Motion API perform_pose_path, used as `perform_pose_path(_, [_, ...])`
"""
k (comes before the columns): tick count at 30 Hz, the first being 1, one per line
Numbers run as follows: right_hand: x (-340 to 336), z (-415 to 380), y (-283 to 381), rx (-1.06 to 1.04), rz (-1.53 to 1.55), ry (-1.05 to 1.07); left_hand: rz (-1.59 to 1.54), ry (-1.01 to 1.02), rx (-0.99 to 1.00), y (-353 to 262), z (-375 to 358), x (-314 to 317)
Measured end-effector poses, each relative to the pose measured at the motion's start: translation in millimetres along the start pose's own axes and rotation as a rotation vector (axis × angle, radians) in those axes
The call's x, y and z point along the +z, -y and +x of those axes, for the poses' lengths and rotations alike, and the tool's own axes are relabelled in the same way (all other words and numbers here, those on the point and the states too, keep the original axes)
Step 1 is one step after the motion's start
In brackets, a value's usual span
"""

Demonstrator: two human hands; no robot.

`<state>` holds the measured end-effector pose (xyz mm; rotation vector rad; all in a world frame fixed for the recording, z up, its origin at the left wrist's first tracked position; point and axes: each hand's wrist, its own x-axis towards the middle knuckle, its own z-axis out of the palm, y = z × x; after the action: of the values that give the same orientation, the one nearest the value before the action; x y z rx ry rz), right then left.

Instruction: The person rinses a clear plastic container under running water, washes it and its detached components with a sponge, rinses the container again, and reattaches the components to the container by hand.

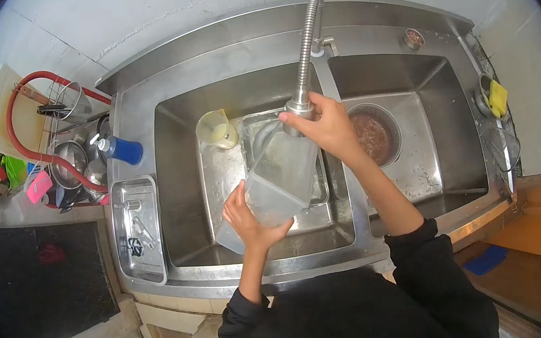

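Note:
My right hand (329,126) grips the metal spray head (300,106) of the flexible faucet (305,56), over the left basin. Below it, a translucent plastic container (280,191) is tilted in the basin. My left hand (253,224) holds this container by its near side, with thumb and fingers spread across it. Under the container lies a metal tray (322,193), partly hidden. A clear measuring jug (217,129) with a little cloudy liquid stands at the back left of the same basin (184,179). Whether water is running is hard to make out.
The right basin (420,150) holds a round pot (374,134) with reddish-brown contents. Left of the sink are a blue soap bottle (121,150), a steel tray (141,252) with small utensils and a crowded dish rack (69,153). A yellow sponge (497,98) sits at the right edge.

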<state>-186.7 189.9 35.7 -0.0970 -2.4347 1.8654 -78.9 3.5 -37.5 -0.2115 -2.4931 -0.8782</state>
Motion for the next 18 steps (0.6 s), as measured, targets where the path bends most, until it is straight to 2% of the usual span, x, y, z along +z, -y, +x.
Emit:
perform_pose_path(5, [-0.9,-2.3,21.1,0.02,0.058,0.005,0.059,0.053,0.042,-4.9,17.0,2.8])
perform_pose_path(7, [-3.5,-0.8,18.6,-0.028,-0.148,0.016,0.054,0.056,0.039,-8.8,24.0,-7.9])
perform_pose_path(8, [-5.3,-0.8,16.3,-0.027,-0.148,0.014,0.051,0.056,0.028,-10.5,27.0,-15.4])
perform_pose_path(12, [-2.6,1.8,-1.3,-0.072,-0.06,0.046,-0.167,-0.001,0.045,-4.1,31.5,-60.9])
perform_pose_path(17, [4.4,-3.7,-2.0,-0.045,-0.074,0.087,-0.186,0.01,0.031,1.6,38.9,-141.3])
perform_pose_path(18, [12.6,-6.1,-10.3,-0.178,-0.134,-0.144,-0.202,0.036,0.013,-0.2,42.1,-155.4])
